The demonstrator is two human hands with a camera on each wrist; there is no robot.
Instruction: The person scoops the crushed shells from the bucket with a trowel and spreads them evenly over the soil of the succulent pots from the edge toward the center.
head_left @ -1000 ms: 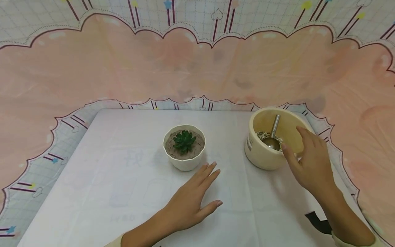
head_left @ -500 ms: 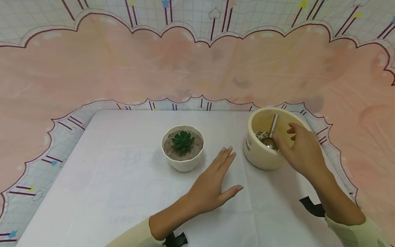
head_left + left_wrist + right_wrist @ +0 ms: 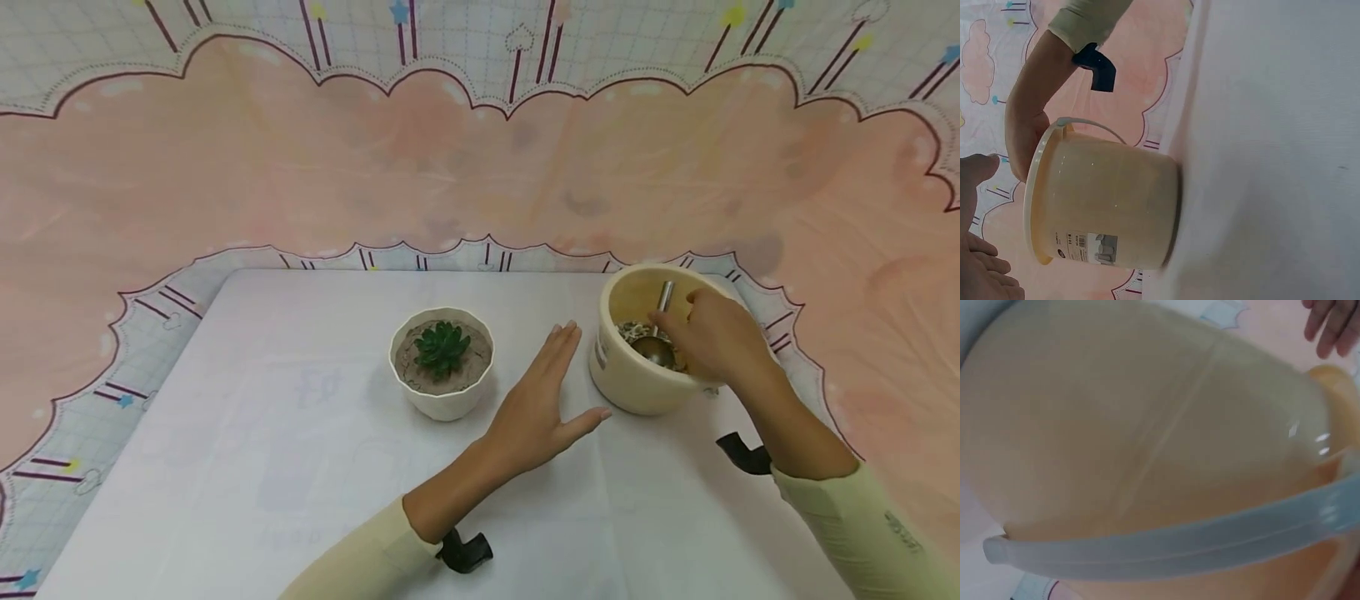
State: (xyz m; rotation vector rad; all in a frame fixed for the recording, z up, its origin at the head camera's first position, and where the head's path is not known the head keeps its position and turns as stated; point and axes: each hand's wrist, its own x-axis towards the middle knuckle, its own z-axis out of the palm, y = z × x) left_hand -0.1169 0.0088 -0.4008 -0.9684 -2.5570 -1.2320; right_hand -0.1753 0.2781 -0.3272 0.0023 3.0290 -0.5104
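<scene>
A cream bucket (image 3: 637, 387) stands at the right of the white tabletop. Inside it, a metal scoop (image 3: 656, 352) lies on loose pale grains (image 3: 633, 330), its handle leaning up. My right hand (image 3: 716, 333) reaches over the bucket's rim; the thumb tip overlaps the scoop's handle, apart from the index finger, and the other fingertips are hidden. My left hand (image 3: 536, 412) hovers left of the bucket, fingers straight and thumb spread, holding nothing. The left wrist view shows the bucket's side (image 3: 1116, 194) with a label and a grey handle.
A small white pot (image 3: 442, 407) with a green succulent (image 3: 442, 348) in grey-brown soil stands left of my left hand. The white tabletop (image 3: 262, 433) spreads around them. Behind it hangs a peach patterned cloth (image 3: 375, 167).
My right hand has moved left and down into the bucket, its thumb reaching the scoop's handle. My left hand has moved right and forward, from the pot towards the bucket. The scoop stays put.
</scene>
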